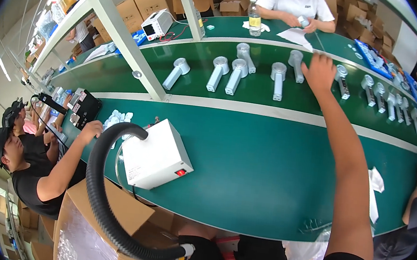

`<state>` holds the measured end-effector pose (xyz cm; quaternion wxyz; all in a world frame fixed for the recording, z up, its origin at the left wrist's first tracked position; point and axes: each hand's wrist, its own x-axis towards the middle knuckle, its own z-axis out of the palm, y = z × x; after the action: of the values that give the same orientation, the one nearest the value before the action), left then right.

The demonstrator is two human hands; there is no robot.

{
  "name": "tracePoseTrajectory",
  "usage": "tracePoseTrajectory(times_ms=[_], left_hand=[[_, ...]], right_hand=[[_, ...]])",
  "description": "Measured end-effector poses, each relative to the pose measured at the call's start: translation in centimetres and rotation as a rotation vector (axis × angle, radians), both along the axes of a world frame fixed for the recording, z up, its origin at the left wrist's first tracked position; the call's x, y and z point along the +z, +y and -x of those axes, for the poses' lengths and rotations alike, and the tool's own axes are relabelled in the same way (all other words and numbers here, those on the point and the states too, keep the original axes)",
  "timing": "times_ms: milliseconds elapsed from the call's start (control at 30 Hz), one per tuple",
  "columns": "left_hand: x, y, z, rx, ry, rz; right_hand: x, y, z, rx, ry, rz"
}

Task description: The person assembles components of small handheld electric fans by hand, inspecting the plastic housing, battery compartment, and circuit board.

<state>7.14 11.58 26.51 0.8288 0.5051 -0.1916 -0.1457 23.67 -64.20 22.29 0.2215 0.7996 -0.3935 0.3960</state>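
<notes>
Fan under right hand on belt.
Arm stretched across tabletop — fingers spread apart, nothing clamped; left hand unseen.

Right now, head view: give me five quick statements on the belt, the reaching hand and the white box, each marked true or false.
1. The right hand reaches out over the green conveyor belt. True.
2. It is nearest a grey handheld device lying on the belt. True.
3. The white box has a blue switch. False: the switch is red.
4. The black corrugated hose lies flat along the belt. False: it arches up at the near edge.
5. The belt's far lane holds only one device. False: a row of them.
</notes>
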Motion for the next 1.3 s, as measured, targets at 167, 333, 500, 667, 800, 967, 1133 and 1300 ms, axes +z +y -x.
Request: tracePoseTrajectory(times_ms=[167, 333, 500, 667, 800, 967, 1133, 1300], left_hand=[[4.3, 7.2, -3.5, 0.599, 0.208, -0.268], [6.1, 3.5, -5.8, 0.86, 0.069, -0.338], [5.7, 6.0, -5.7, 0.953, -0.089, -0.583], [6.6, 9.4, -8.8, 0.623, -0.563, -1.274], [5.9, 11.0, -12.8, 0.458, -0.976, -1.723], [2.4, 14.7, -17.7, 0.578, -0.892, -1.766], [1.8, 16.1, -18.1, 0.741, -1.102, -1.547], [7.8, 14.7, -10.5, 0.601, -0.634, -0.807]], right_hand=[[-0.3, 2.0, -17.6, 0.439, 0.022, -0.403], [-13.3, -7.7, -26.5, 0.639, 0.049, -0.965], [-14.7, -13.1, -29.9, 0.441, -0.176, -1.196], [-6.8, -11.5, -22.0, 0.9, -0.511, -1.367], [2.1, 5.6, -6.4, 1.176, -0.819, -1.209], [9.4, 24.6, 16.8, 1.195, -0.262, -1.137], [1.1, 39.5, 25.5, 0.957, 0.389, -1.93], [-10.7, 46.1, 20.4, 1.044, 0.46, -1.988]])
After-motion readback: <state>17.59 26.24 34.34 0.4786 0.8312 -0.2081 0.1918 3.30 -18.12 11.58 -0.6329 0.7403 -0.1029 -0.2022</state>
